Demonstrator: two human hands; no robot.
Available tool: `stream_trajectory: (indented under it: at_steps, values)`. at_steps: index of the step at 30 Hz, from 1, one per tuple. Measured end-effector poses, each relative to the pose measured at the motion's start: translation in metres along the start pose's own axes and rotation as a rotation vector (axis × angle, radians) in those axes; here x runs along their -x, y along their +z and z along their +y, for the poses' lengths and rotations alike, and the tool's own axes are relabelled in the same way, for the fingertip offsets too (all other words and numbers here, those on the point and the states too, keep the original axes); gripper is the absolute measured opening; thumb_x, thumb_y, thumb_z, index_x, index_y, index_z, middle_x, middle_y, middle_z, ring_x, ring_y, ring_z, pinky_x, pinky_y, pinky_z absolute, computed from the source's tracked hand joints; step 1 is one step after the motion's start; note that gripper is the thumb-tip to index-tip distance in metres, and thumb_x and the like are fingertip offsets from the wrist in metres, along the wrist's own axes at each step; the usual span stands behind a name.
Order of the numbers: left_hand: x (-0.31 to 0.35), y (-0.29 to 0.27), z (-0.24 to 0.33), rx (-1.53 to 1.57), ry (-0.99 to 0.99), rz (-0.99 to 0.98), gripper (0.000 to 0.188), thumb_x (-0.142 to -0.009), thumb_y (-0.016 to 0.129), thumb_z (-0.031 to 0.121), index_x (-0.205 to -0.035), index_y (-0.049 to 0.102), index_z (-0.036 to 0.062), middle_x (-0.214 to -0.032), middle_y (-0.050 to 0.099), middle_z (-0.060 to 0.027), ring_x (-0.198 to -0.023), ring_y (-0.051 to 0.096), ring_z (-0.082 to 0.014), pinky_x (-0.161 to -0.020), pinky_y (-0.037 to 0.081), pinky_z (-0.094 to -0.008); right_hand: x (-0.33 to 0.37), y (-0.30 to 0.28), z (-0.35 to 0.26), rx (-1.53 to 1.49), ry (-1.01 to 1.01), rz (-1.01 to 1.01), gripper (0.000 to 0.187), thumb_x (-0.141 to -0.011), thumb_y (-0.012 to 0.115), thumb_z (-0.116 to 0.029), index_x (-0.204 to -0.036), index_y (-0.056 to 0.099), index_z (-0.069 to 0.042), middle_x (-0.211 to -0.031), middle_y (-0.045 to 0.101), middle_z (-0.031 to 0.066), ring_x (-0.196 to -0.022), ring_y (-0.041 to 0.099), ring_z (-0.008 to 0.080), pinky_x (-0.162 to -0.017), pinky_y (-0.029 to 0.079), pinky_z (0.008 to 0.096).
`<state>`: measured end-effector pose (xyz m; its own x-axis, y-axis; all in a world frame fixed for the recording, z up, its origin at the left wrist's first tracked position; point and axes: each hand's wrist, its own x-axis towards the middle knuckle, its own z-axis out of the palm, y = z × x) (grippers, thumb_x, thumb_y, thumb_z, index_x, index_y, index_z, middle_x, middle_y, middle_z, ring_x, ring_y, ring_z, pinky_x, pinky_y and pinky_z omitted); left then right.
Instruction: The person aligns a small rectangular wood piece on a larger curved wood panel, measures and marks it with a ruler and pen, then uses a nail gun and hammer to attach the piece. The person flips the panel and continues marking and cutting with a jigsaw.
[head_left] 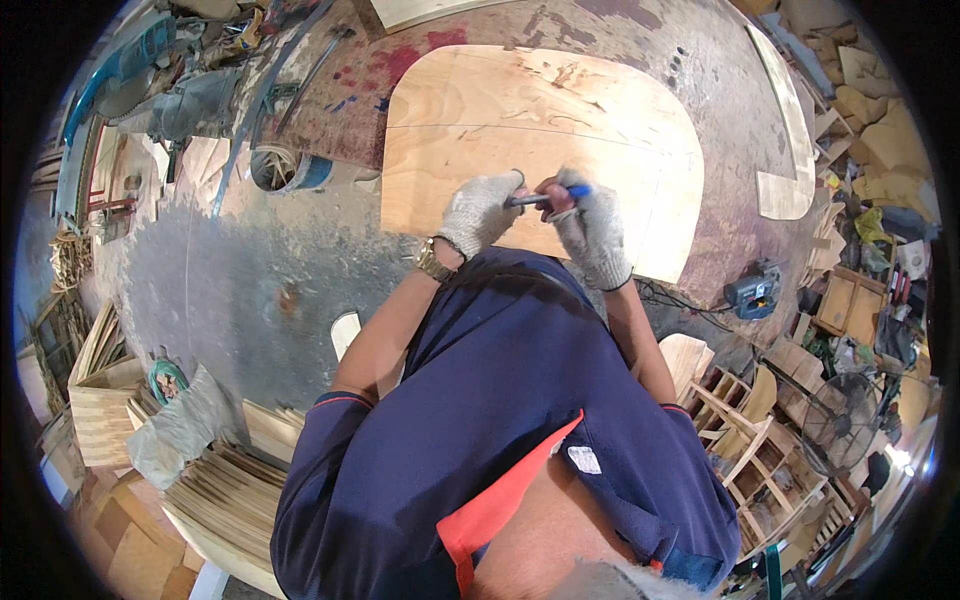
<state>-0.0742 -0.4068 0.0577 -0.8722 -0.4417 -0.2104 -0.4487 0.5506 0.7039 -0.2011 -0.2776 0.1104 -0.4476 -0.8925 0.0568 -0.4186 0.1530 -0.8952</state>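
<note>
A slim pen [530,200] with a blue end is held level between my two hands, above a plywood panel with rounded corners. My left hand [482,212], in a pale knit glove with bare fingertips, pinches the pen's left end. The fingers of my right hand [592,232], gloved the same way, close round the pen near its blue end. Thin straight lines cross the plywood panel [460,95], which lies on the worn work surface just in front of me. A gold-coloured watch [433,262] circles my left wrist.
A blue jigsaw [752,293] with a dark cord sits at the right. Curved wooden pieces [785,195] lie at the far right. On the left are a round bucket [290,170], a saw machine [130,75] and stacked wood strips [225,500]. A fan [840,420] stands at the lower right.
</note>
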Motion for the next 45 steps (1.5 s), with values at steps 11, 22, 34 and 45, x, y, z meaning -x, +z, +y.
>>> stream_trajectory:
  at_steps: [11,22,34,45]
  values:
    - [0.03,-0.023,-0.007,0.557,0.125,-0.235,0.026,-0.102,0.059,0.028,-0.103,0.062,0.0023,-0.072,0.054,-0.0046,-0.068,0.051,-0.0135,-0.063,0.043,-0.0341,0.018,-0.012,0.014,-0.328,0.257,0.081,0.045,-0.108,0.049,-0.039,-0.093,0.063,0.001,-0.074,0.066,0.0082,-0.064,0.063,0.0133,-0.059,0.051,0.0275]
    - [0.034,0.003,-0.007,0.21,0.295,0.139,0.019,-0.092,0.069,0.024,-0.096,0.061,0.0068,-0.083,0.066,-0.0146,-0.08,0.067,-0.0335,-0.071,0.053,-0.0446,0.024,0.026,-0.033,-0.233,0.499,0.505,0.03,-0.108,0.053,-0.029,-0.102,0.063,-0.001,-0.068,0.059,0.003,-0.06,0.057,0.0109,-0.056,0.045,0.0259]
    - [0.081,0.039,0.002,0.125,0.341,-0.006,0.027,-0.088,0.07,0.03,-0.095,0.06,0.0051,-0.085,0.066,-0.0156,-0.085,0.068,-0.0375,-0.076,0.052,-0.0486,0.08,-0.371,-0.063,0.455,-0.049,1.166,0.039,-0.104,0.047,-0.038,-0.102,0.065,-0.003,-0.083,0.066,0.0116,-0.068,0.062,0.0217,-0.067,0.052,0.0331]
    - [0.096,0.081,0.055,0.068,0.264,0.015,0.029,-0.086,0.073,0.025,-0.105,0.068,0.0037,-0.09,0.068,-0.0174,-0.089,0.068,-0.0365,-0.08,0.053,-0.0457,0.224,-0.581,0.081,0.684,0.339,1.206,0.03,-0.099,0.056,-0.032,-0.104,0.067,-0.005,-0.089,0.068,0.013,-0.075,0.064,0.025,-0.071,0.053,0.0362]
